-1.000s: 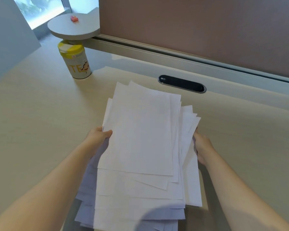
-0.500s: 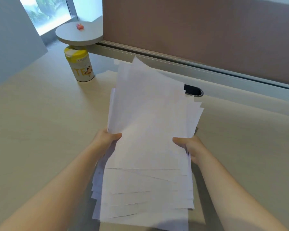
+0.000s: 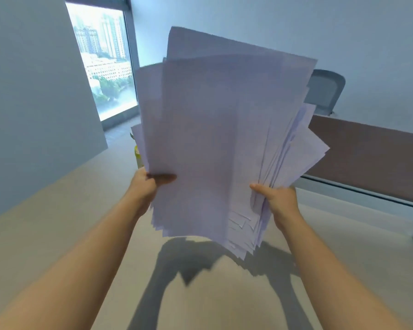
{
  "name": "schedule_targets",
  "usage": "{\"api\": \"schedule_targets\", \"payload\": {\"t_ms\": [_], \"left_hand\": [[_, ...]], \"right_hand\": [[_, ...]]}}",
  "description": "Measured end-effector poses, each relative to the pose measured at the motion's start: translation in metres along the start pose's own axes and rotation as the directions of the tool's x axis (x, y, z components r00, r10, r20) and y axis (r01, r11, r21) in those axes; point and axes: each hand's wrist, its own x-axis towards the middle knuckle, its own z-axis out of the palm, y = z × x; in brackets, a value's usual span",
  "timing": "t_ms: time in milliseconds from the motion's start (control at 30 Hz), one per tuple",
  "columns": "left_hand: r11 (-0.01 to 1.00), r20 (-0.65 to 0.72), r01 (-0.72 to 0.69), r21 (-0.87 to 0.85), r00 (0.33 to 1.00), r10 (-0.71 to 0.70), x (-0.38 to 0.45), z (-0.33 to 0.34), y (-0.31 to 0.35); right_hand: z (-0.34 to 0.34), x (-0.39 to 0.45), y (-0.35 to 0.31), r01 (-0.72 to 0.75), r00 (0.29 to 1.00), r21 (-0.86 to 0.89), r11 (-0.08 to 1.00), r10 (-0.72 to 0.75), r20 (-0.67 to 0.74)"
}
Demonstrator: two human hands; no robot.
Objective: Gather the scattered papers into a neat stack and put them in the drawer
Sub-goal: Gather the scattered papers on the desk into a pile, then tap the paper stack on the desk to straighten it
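My left hand (image 3: 145,186) and right hand (image 3: 278,201) pinch the papers (image 3: 219,139) upright above the desk (image 3: 45,234), so I can tap the edges even.

The papers (image 3: 215,139) are a thick sheaf of plain white sheets, held nearly upright above the desk, their faces toward the camera and in shade, so they look pale lilac. The sheaf is uneven: the top edges step upward toward 12 o'clock, one back sheet standing highest, and sheets fan out at 3 o'clock, their corners jutting past the rest. The bottom edges are ragged too, with many staggered corners showing at 5 o'clock. The lower edge hangs clear of the desk. No drawer is in view.
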Motion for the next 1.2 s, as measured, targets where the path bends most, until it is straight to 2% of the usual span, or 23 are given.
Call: {"api": "schedule_targets", "payload": {"t_ms": [67,200,300,500,600,667,767,833,900,1033,1100,1200], "left_hand": [[1.000,0.046,-0.020,0.002,0.999,0.020,-0.003,-0.003,0.003],[0.999,0.056,0.035,-0.035,0.998,-0.033,-0.008,-0.008,-0.012],[0.997,0.078,0.054,-0.063,0.996,-0.049,-0.007,-0.006,-0.021],[0.994,0.002,0.061,-0.086,0.998,-0.061,0.010,0.005,-0.003],[0.998,0.062,0.001,-0.059,0.998,0.002,0.021,-0.008,0.012],[1.000,0.133,-0.019,-0.003,0.991,0.019,0.028,-0.022,0.018],[0.997,0.197,0.036,0.069,0.979,-0.049,0.034,-0.034,0.019],[0.997,0.228,0.071,0.037,0.971,-0.078,0.038,-0.033,0.015],[0.996,0.244,0.089,-0.025,0.967,-0.080,0.042,-0.027,0.011],[0.998,0.086,0.027,-0.051,0.996,-0.023,0.051,-0.008,0.017],[0.996,0.077,0.023,-0.081,0.997,-0.017,0.065,-0.025,0.030],[0.999,0.126,0.029,-0.044,0.992,-0.023,0.080,-0.045,0.038]], "right_hand": [[-0.002,-0.004,-0.003,0.003,0.999,-0.026,1.000,-0.002,0.045],[0.000,-0.014,0.004,-0.005,0.988,-0.022,1.000,0.008,0.153],[0.006,-0.013,0.010,-0.006,0.989,-0.023,1.000,0.009,0.148],[0.021,-0.006,0.000,0.054,0.993,0.031,0.998,-0.057,0.105],[0.021,0.003,-0.010,0.105,0.986,0.018,0.994,-0.106,0.129],[0.019,0.007,-0.014,0.117,0.969,-0.006,0.993,-0.113,0.219],[0.018,0.006,-0.019,0.081,0.944,-0.063,0.995,-0.056,0.327],[0.024,0.007,-0.017,0.063,0.938,-0.050,0.997,-0.042,0.343],[0.037,0.007,-0.015,0.064,0.950,-0.046,0.997,-0.047,0.308],[0.052,0.010,-0.025,0.166,0.977,-0.024,0.986,-0.161,0.137],[0.066,0.012,-0.034,0.211,0.973,-0.014,0.977,-0.209,0.095],[0.072,0.017,-0.041,0.205,0.968,-0.015,0.979,-0.201,0.153]]}}
